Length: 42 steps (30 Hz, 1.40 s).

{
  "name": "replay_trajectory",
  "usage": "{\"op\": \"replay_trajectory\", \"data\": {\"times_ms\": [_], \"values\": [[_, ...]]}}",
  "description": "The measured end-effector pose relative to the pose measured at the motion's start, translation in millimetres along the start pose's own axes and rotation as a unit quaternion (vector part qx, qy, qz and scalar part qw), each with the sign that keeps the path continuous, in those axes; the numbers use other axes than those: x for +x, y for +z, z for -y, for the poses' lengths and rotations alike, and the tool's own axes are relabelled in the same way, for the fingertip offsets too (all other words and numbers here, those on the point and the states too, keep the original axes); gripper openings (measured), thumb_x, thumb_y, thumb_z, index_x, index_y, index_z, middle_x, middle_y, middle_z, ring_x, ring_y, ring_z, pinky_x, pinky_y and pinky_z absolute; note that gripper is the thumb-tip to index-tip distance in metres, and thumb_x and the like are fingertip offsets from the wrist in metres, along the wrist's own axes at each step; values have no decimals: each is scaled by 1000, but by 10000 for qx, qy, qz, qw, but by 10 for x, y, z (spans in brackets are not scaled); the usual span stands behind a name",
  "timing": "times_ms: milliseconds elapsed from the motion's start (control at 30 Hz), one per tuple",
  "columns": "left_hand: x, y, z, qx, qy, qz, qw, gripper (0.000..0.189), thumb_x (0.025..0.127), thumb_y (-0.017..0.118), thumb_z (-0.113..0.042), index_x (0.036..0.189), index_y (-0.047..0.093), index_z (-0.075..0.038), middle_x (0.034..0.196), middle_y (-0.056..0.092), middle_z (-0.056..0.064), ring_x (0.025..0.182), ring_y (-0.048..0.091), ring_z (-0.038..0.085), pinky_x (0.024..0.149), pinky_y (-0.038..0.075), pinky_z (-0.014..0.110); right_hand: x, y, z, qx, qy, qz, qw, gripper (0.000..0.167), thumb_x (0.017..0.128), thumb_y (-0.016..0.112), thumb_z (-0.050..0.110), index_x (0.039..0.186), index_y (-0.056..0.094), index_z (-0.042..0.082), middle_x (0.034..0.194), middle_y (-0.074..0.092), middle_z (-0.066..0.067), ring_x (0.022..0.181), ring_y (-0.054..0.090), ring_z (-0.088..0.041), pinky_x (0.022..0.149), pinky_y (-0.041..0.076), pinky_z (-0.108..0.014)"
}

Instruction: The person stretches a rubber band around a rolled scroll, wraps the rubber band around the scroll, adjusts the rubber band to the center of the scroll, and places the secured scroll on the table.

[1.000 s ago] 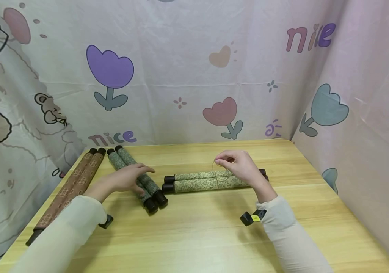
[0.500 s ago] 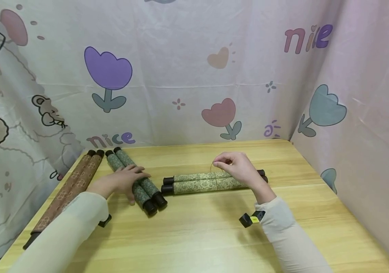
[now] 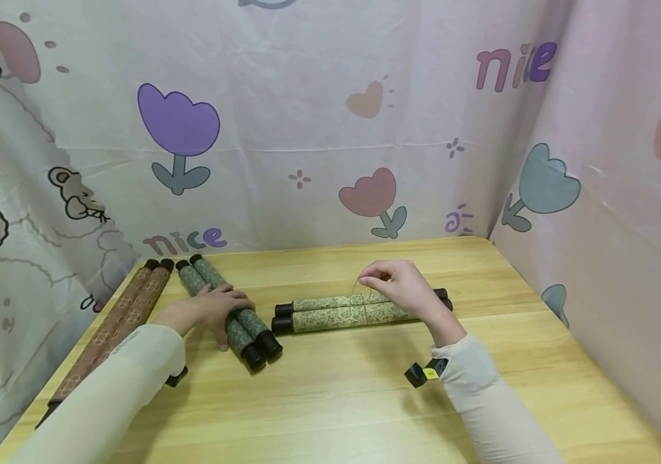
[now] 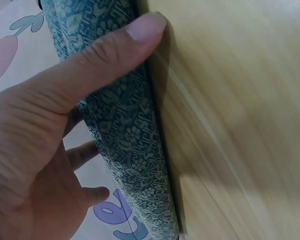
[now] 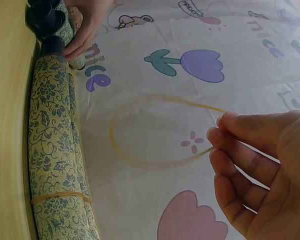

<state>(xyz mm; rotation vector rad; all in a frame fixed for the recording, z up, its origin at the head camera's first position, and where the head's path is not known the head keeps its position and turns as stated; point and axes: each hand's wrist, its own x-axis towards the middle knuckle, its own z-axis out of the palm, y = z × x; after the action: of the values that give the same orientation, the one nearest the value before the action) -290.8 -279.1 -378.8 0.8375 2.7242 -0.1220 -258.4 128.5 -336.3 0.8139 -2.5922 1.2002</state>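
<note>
A green patterned double-roll scroll (image 3: 238,335) with black end knobs lies slantwise on the table. My left hand (image 3: 214,310) grips it across the middle; in the left wrist view the thumb (image 4: 117,52) lies over one side and the fingers reach round the other. To the right rests a cream scroll (image 3: 325,319) with a blue-grey floral pattern, its two rolls side by side. One elastic band (image 5: 64,195) circles its middle. Above it, my right hand (image 3: 400,287) pinches a thin yellowish rubber band (image 5: 112,132) between thumb and fingertips, which hangs as a loose loop.
At the left edge of the wooden table (image 3: 330,399) lies a brown scroll (image 3: 118,322) with round motifs, partly behind my left sleeve. A printed cloth curtain (image 3: 284,116) rises along the back and both sides.
My left hand has come down from spread fingers over the green scroll to a grip round it. My right hand stays almost still with the rubber band. The head view has shifted slightly.
</note>
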Motion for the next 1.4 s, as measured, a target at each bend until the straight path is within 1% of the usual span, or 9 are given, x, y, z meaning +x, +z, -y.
{"op": "replay_trajectory", "data": {"times_ms": [100,200,333,467,567,667,900,1100,1400], "values": [[-12,30,-23,-152,95,-40,9998,94,58,94,-41,140,53,-17,145,45,13,136,29,49,100,17,79,4,5,3,-28,-22,47,10000,10,93,69,21,98,77,16,89,71,4,78,62,-12,70,53,-33],[-24,57,-65,-165,331,-146,9992,92,58,93,-41,137,55,-14,142,50,13,134,34,47,102,17,77,5,6,9,-40,-32,86,9999,10,93,69,21,98,77,16,88,71,4,78,63,-12,70,53,-33],[-36,86,-128,-9,655,-332,9973,90,58,91,-44,134,58,-11,136,55,12,129,44,42,105,23,71,4,1,15,-48,-28,118,9999,10,93,69,21,97,77,17,88,71,4,78,63,-12,70,53,-33],[-46,114,-181,15,802,-538,9953,89,57,91,-44,132,58,-10,132,58,11,125,49,37,106,26,66,6,-17,24,-75,-47,132,9999,10,93,69,20,98,76,16,88,71,4,78,62,-12,71,53,-33],[-56,130,-222,-105,929,-736,9929,88,56,91,-43,129,59,-8,129,60,10,122,52,35,106,30,64,10,-31,36,-107,-91,135,9998,10,93,69,20,98,76,15,85,70,6,78,62,-11,72,53,-33],[-61,135,-269,-301,1022,-842,9907,89,56,91,-45,129,59,-7,128,60,9,121,53,35,106,34,60,10,-36,44,-123,-125,167,9997,9,93,69,19,97,76,16,83,69,9,78,63,-11,73,53,-32],[-63,98,-383,-642,1020,-925,9884,90,63,87,-50,135,56,-6,133,57,13,122,52,38,104,38,57,-14,-40,31,-150,-114,178,9997,8,93,69,20,97,76,17,83,69,10,78,62,-10,74,53,-32],[-65,73,-447,-680,797,-1027,9892,93,66,84,-57,138,53,-5,135,55,15,122,52,38,101,41,56,-20,-56,37,-149,-204,205,9995,9,92,70,20,97,76,16,83,69,10,77,62,-10,74,53,-32],[-37,8,-499,-854,700,-1299,9854,93,68,80,-62,141,52,-12,136,54,9,120,54,34,99,45,52,-31,-96,96,-114,-379,158,9991,8,92,70,18,96,77,16,82,69,11,76,62,-9,73,53,-33]]}}
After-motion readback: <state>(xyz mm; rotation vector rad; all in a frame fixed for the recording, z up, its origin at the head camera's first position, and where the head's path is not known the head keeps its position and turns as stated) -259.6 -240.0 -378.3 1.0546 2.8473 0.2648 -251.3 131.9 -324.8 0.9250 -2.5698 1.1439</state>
